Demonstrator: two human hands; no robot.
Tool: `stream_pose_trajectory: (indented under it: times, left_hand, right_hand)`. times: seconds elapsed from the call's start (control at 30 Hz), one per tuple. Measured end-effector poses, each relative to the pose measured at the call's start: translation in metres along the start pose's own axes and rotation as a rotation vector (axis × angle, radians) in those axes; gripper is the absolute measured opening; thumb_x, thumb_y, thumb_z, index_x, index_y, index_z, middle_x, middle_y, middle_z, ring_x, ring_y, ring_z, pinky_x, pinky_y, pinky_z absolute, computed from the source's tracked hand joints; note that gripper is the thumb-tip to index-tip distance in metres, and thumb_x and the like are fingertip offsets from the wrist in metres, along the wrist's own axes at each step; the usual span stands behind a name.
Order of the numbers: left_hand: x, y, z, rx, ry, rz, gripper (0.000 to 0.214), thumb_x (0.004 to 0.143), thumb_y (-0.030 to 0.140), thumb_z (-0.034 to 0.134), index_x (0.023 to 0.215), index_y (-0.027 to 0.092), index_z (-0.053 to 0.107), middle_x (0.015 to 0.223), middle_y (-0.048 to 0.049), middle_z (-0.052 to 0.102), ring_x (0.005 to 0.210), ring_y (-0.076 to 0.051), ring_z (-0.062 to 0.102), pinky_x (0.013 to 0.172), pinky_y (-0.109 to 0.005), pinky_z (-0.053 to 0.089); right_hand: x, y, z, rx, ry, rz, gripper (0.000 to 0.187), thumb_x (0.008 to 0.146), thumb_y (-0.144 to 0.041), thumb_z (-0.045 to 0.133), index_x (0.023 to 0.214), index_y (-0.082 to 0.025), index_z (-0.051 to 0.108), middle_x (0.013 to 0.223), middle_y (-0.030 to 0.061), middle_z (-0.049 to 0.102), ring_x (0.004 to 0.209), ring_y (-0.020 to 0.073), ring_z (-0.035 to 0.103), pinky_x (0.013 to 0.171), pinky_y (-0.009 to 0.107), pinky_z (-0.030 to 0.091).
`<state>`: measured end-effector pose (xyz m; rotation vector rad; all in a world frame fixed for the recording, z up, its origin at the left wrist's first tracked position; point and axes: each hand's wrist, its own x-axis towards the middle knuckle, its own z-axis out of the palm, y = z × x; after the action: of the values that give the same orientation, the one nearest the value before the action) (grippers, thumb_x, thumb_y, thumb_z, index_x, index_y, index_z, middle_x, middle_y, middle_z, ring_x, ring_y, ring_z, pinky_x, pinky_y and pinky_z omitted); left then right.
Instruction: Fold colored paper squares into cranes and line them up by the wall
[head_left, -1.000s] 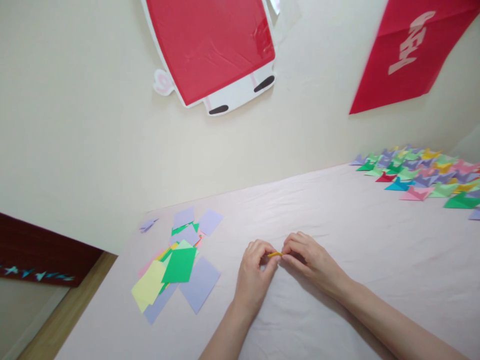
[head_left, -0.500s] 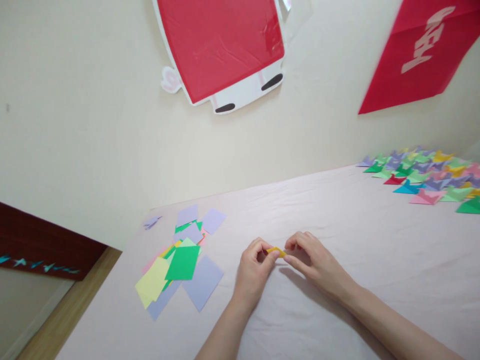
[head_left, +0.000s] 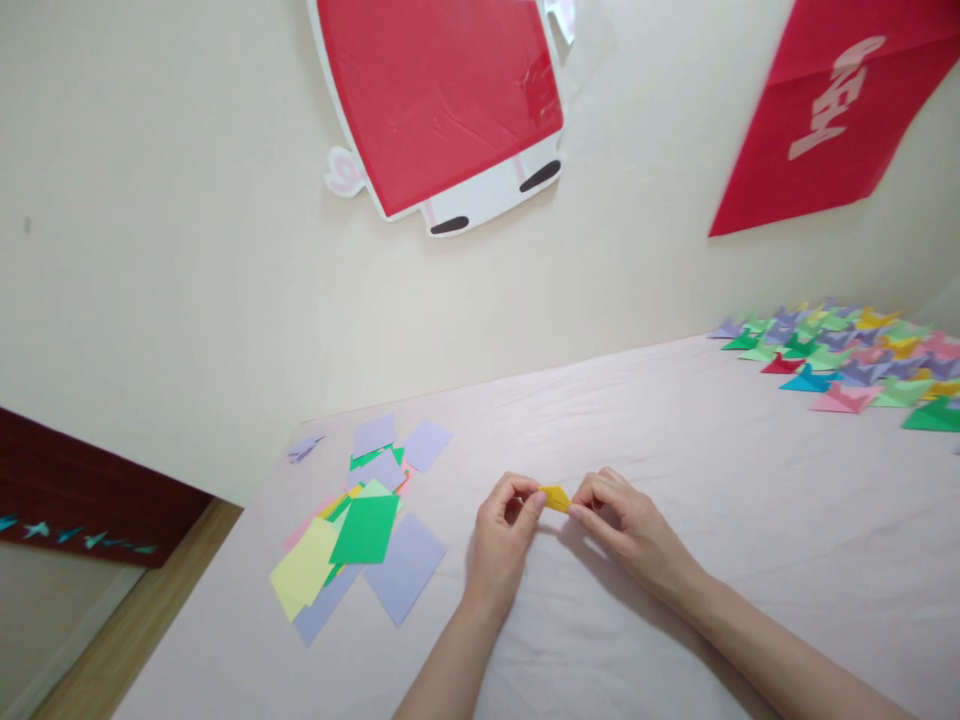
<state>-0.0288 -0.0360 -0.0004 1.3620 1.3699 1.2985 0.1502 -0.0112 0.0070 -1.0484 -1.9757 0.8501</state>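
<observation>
A small folded piece of yellow paper [head_left: 556, 498] is held just above the pale cloth between my two hands. My left hand [head_left: 507, 520] pinches its left end between thumb and fingers. At its right tip, the thumb and forefinger of my right hand [head_left: 630, 520] are closed on the paper. Left of my hands lies a loose pile of coloured paper sheets, with a green sheet [head_left: 365, 530] on top, a light yellow sheet [head_left: 304, 568] and a lilac sheet [head_left: 405, 570] beside it.
Rows of folded paper birds [head_left: 847, 365] in many colours stand at the right, near the wall. A few lilac paper pieces [head_left: 305, 447] lie at the far left corner of the cloth-covered surface [head_left: 600, 400]. Red decorations [head_left: 442, 100] hang on the wall.
My right hand has closed onto the right tip of the yellow paper, its fingers drawn nearer the thumb. More of the paper shows now. The view has shifted slightly.
</observation>
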Motion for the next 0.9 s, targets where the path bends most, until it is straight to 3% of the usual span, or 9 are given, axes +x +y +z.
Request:
stream_pose_trajectory:
  times: [0.17,0.27,0.37,0.67,0.9]
  left_hand:
    - [-0.005,0.011,0.004,0.101,-0.079,0.095,0.014,0.091,0.031,0.056,0.083,0.020,0.058,0.084,-0.0013,0.058,0.080,-0.016,0.054,0.073,-0.025,0.042]
    - [-0.009,0.018,0.007,0.243,-0.140,0.203,0.012,0.093,0.026,0.054,0.083,0.020,0.057,0.088,-0.0026,0.059,0.086,-0.017,0.055,0.077,-0.027,0.042]
    - [-0.010,0.020,0.009,0.288,-0.110,0.264,0.011,0.093,0.025,0.054,0.083,0.021,0.057,0.089,-0.0035,0.059,0.090,-0.018,0.055,0.082,-0.030,0.043]
    - [-0.010,0.020,0.009,0.270,-0.136,0.233,0.006,0.085,0.017,0.055,0.081,0.021,0.056,0.089,-0.0032,0.061,0.090,-0.019,0.056,0.081,-0.030,0.043]
    - [-0.013,0.019,0.008,0.311,-0.130,0.177,0.006,0.086,0.019,0.055,0.081,0.021,0.056,0.084,-0.0017,0.061,0.081,-0.017,0.056,0.073,-0.028,0.042]
  right_hand:
    - [0.000,-0.003,0.000,0.073,0.050,-0.080,0.012,0.095,-0.031,0.051,0.096,-0.023,0.060,0.086,0.0035,0.062,0.084,0.0199,0.056,0.076,0.033,0.045]
    - [0.000,-0.002,0.000,0.107,0.056,-0.105,0.014,0.095,-0.030,0.052,0.086,-0.022,0.060,0.081,0.0029,0.059,0.081,0.0195,0.055,0.074,0.032,0.044]
    - [0.001,-0.002,0.000,0.119,0.048,-0.091,0.017,0.095,-0.031,0.052,0.081,-0.022,0.058,0.079,0.0027,0.058,0.079,0.0194,0.054,0.073,0.033,0.044]
    - [0.001,0.000,0.003,0.121,0.018,-0.124,0.017,0.095,-0.030,0.050,0.081,-0.023,0.053,0.080,0.0026,0.056,0.081,0.0194,0.053,0.074,0.032,0.043]
    - [0.000,0.000,0.000,0.141,0.049,-0.065,0.016,0.094,-0.029,0.048,0.080,-0.023,0.050,0.082,0.0024,0.054,0.080,0.0189,0.052,0.072,0.031,0.043]
